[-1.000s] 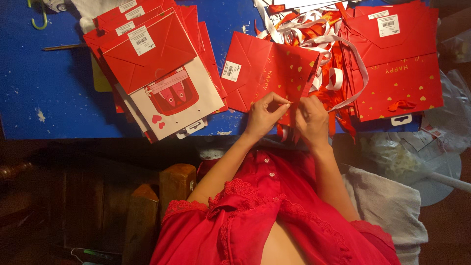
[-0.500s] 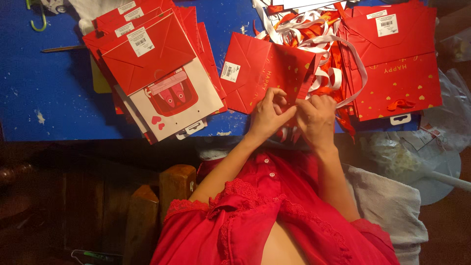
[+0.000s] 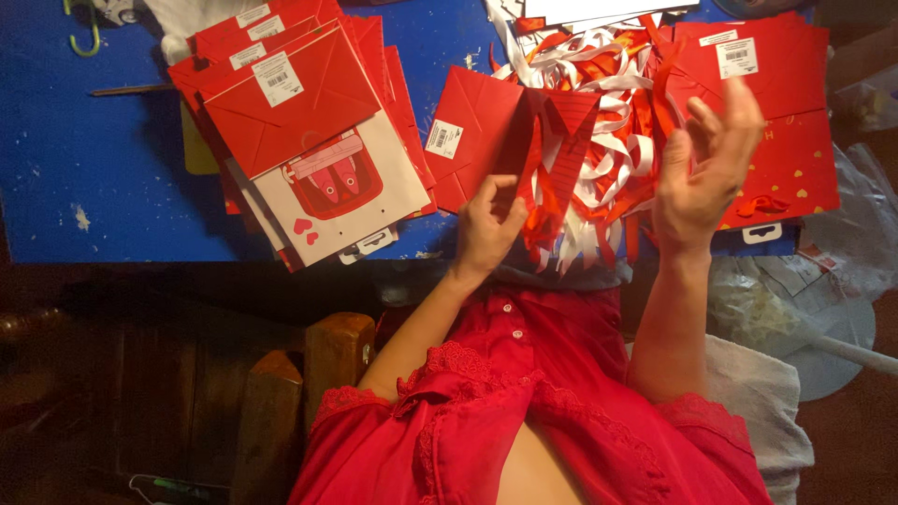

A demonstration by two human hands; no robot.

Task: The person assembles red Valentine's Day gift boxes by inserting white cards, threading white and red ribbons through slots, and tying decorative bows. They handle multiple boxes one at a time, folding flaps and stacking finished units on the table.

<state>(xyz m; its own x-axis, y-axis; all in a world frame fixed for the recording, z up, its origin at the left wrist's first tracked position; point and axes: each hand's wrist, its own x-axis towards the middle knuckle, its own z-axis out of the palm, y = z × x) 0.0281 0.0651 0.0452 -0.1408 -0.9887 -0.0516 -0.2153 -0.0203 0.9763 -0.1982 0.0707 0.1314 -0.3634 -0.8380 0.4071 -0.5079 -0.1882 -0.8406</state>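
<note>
A flat red paper gift bag (image 3: 486,131) lies on the blue table (image 3: 103,178) in front of me. My left hand (image 3: 486,229) pinches its near edge beside a red ribbon (image 3: 541,182) hanging from it. Raised above a heap of red and white ribbons (image 3: 613,150), my right hand (image 3: 702,173) has its fingers spread and looks empty.
A stack of red and white gift bags (image 3: 309,140) sits at the left. More red bags (image 3: 786,122) lie at the right. A green hook (image 3: 82,28) rests at the table's far left. A wooden chair part (image 3: 309,374) stands below the table edge, clear plastic (image 3: 804,299) at the right.
Both hands were together at the bag's near edge. My right hand has lifted away to the right with fingers spread, and the bag's flap now stands up with a ribbon hanging.
</note>
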